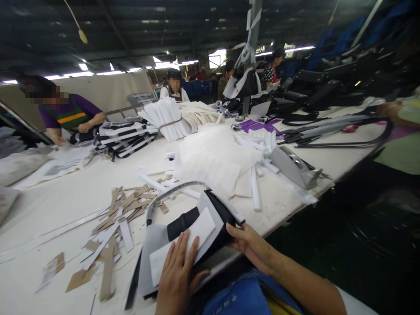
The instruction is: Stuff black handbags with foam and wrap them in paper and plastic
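A black handbag (225,214) lies tilted at the table's front edge, its side covered by pale grey sheeting. From its top rises an arched handle (173,187), wrapped in clear film. My left hand (180,262) rests on a folded white sheet (200,231) against the bag, fingers stretched out and lying flat. At the bag's right edge, my right hand (251,245) is closed, thumb on the near side and the other fingers partly hidden behind it. A black rolled piece (183,223) shows above the white sheet.
Cardboard strips (110,258) lie scattered at left on the white table (42,223). A stack of thin white sheets (210,159) and white rolls (256,190) are beyond the bag. Bundled straps (126,135) lie farther back. A co-worker (74,111) handles dark material at far left; another person stands at right.
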The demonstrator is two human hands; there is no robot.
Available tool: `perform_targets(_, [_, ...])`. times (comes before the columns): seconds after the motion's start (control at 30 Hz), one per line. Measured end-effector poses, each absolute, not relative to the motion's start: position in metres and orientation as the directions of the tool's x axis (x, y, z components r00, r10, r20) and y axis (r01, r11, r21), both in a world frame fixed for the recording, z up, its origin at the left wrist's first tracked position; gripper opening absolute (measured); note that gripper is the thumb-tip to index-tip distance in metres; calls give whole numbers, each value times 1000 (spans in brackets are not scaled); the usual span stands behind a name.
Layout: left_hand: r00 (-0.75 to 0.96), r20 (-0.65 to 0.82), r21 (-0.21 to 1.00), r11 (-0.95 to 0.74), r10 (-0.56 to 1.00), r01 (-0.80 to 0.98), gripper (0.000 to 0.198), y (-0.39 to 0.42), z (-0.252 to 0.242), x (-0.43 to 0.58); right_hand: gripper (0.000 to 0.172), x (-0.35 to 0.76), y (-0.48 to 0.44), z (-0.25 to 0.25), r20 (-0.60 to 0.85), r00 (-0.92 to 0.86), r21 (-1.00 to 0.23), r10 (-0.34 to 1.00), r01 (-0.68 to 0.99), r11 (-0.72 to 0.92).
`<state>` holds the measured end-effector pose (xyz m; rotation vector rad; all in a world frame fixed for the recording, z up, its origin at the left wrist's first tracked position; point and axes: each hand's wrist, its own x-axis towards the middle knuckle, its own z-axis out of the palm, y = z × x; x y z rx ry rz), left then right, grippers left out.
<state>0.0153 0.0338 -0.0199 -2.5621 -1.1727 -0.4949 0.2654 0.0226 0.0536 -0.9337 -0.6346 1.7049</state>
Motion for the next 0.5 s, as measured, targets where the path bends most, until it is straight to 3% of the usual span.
perform_targets(0.1, [531,460,-33,-584,711,811,74,35,-23,14,60,254,29,60,-248,-91,-815,965,-519,-258])
perform_targets(0.2, [487,507,13,-571,711,821,77,38,-26,9,55,266,38,54,-178,-150,-895,973,-385,-223])
perform_targets(0.27, [467,527,23,-561,710,827,77,41,-28,6,48,292,47,44,-128,-151,-975,980,-162,-152])
perform_targets(0.33, [457,541,22,-555,706,831,79,42,-29,4,43,326,59,31,-65,13,-981,998,182,-66])
perform_targets(0.4, [462,540,20,-560,703,828,83,44,-31,3,36,362,70,20,47,271,-871,962,482,-93])
perform_targets(0.5, [476,521,38,-576,709,816,85,46,-37,2,43,400,83,9,128,449,-757,884,620,-205])
